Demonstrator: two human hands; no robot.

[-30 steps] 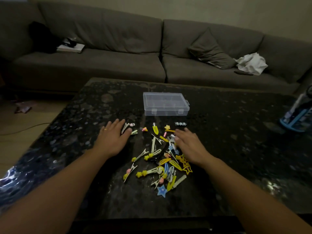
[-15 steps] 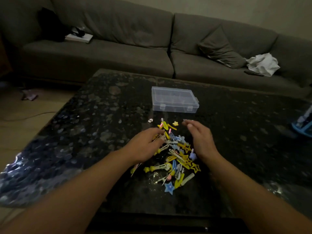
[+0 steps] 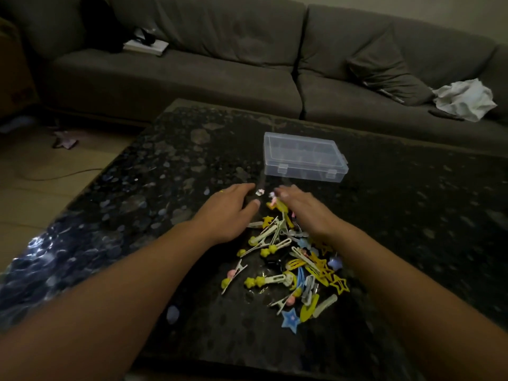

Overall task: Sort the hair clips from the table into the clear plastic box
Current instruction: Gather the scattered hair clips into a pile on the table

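grey sofa (image 3: 192,75), cushion (image 3: 384,70), white cloth (image 3: 464,99)

Dim room, grey sofa (image 3: 192,70) behind dark speckled table (image 3: 412,204), wooden floor (image 3: 41,171)

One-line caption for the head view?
Left hand and right hand, fingers extended, flank colourful plastic hair clips before a closed clear plastic box.

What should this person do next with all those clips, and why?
Probably open the clear plastic box first. Its lid looks shut, with both front latches down, so nothing can go in yet. The hair clips lie heaped on the table, and the left hand and right hand are already stretched out just short of the box, seemingly holding nothing.
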